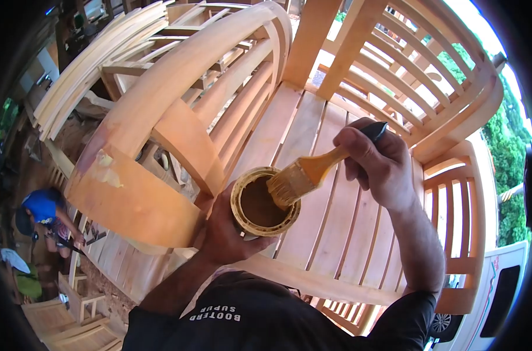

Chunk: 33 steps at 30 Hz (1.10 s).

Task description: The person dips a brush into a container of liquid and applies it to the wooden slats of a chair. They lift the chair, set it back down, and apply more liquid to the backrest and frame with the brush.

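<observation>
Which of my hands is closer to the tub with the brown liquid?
Left. Your left hand is wrapped around the tub itself. Your right hand is apart from it, to its right, holding a paintbrush that reaches over its rim.

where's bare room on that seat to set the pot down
Bare seat slats show between the curved armrest and right hand, and between the brush and near rail. Crowded: beside the armrest, where the left hand holds the pot.

Mustard-yellow brush, black handle tip, brown liquid, pale pinkish slats, black shirt with white lettering
</observation>
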Tool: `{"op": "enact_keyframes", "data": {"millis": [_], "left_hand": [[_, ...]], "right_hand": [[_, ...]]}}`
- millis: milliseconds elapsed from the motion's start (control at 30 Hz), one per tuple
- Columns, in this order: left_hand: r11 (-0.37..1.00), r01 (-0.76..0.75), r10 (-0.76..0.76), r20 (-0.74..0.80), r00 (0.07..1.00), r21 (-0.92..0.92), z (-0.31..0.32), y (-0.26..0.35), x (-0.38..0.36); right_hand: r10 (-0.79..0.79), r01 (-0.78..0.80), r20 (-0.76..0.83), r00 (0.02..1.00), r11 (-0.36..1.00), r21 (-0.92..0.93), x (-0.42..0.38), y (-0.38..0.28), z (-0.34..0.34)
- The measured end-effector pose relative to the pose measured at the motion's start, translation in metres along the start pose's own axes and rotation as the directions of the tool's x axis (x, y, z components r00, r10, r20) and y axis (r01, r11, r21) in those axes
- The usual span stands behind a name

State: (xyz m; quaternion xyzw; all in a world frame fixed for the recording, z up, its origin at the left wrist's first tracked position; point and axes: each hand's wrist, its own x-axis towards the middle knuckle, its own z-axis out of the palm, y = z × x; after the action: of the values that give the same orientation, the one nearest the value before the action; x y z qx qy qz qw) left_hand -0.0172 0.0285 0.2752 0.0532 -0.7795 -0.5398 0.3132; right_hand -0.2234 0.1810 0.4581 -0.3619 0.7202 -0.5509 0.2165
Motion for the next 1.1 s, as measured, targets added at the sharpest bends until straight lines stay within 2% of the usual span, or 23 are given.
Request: {"op": "enact_keyframes", "data": {"millis": [167,267,367,467,567,633,700,800,833,933,1000,1100], "left_hand": [[0.999,-0.009,0.009,-0.002,1.0,0.032,-0.001,-0.001,0.001],[0.995,-0.019,0.019,-0.006,1.0,0.095,-0.003,0.002,0.002],[0.997,-0.016,0.016,-0.002,1.0,0.076,-0.003,0.002,0.002],[0.998,-0.006,0.007,-0.005,1.0,0.058,-0.003,0.001,0.001],[0.999,-0.002,0.002,0.0,1.0,0.035,-0.002,-0.003,0.0],[1.0,0.02,-0.02,0.018,1.0,0.009,-0.003,-0.005,-0.002],[0.999,-0.025,0.024,0.012,1.0,0.033,-0.003,-0.003,0.0],[1.0,-0.019,0.018,0.027,0.999,0.024,-0.004,0.003,0.002],[1.0,-0.006,0.005,0.032,0.999,0.016,-0.005,0.004,0.003],[0.999,0.038,-0.037,0.024,0.999,-0.026,-0.002,0.006,0.0],[0.994,0.064,-0.062,0.023,0.998,-0.088,0.002,0.008,0.001],[0.991,0.103,-0.094,0.095,0.991,-0.087,0.0,0.011,0.003]], "right_hand": [[0.046,-0.045,-0.118,0.992,0.999,0.017,-0.005,0.007,-0.018],[0.056,-0.053,-0.137,0.989,0.998,0.023,-0.007,0.01,-0.024],[0.035,-0.036,-0.161,0.986,0.999,-0.005,-0.006,0.013,-0.029],[0.053,-0.032,-0.227,0.973,0.995,0.095,-0.003,0.021,-0.035],[0.052,0.017,-0.238,0.97,0.959,0.282,0.002,0.032,-0.047],[0.055,0.071,-0.251,0.966,0.881,0.467,0.012,0.049,-0.049],[0.071,0.115,-0.256,0.964,0.757,0.643,0.028,0.066,-0.054],[0.156,0.181,-0.363,0.919,0.65,0.738,0.049,0.076,-0.058],[0.12,0.24,-0.393,0.912,0.622,0.746,0.062,0.089,-0.063],[0.071,0.367,-0.547,0.834,0.669,0.646,0.097,0.116,-0.072],[0.118,0.298,-0.62,0.776,0.797,0.526,0.116,0.124,-0.072],[0.037,0.267,-0.625,0.78,0.883,0.385,0.146,0.149,-0.059]]}}
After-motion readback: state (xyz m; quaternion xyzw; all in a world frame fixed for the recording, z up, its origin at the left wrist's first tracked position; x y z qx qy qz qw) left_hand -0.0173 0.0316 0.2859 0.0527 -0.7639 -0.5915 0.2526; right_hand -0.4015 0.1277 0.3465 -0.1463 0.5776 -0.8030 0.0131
